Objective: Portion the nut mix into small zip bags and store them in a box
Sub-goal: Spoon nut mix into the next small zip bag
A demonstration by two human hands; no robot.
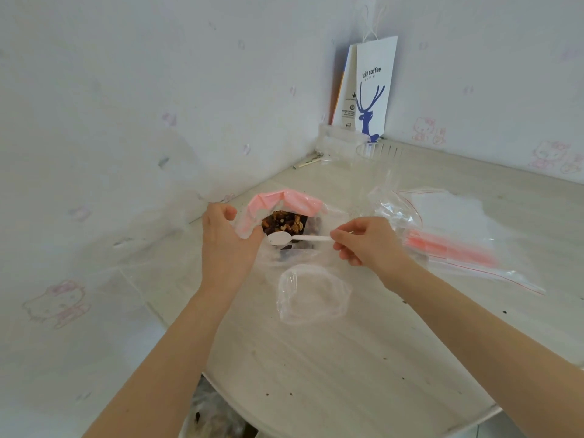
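A large clear bag with a pink zip rim (284,200) stands open on the pale table (347,368), with brown nut mix (284,223) inside. My left hand (226,238) grips the bag's left rim and holds the mouth open. My right hand (368,241) pinches the handle of a white plastic spoon (295,238), whose bowl hovers at the bag's mouth just above the nuts. A small clear zip bag (311,294) lies open and empty-looking on the table just in front of the big bag.
A pack of small zip bags with red strips (448,245) lies to the right. A clear plastic box (379,153) and a white paper coffee bag (371,90) stand in the far corner against the wall. Crumbs dot the table. The table's edge runs near left.
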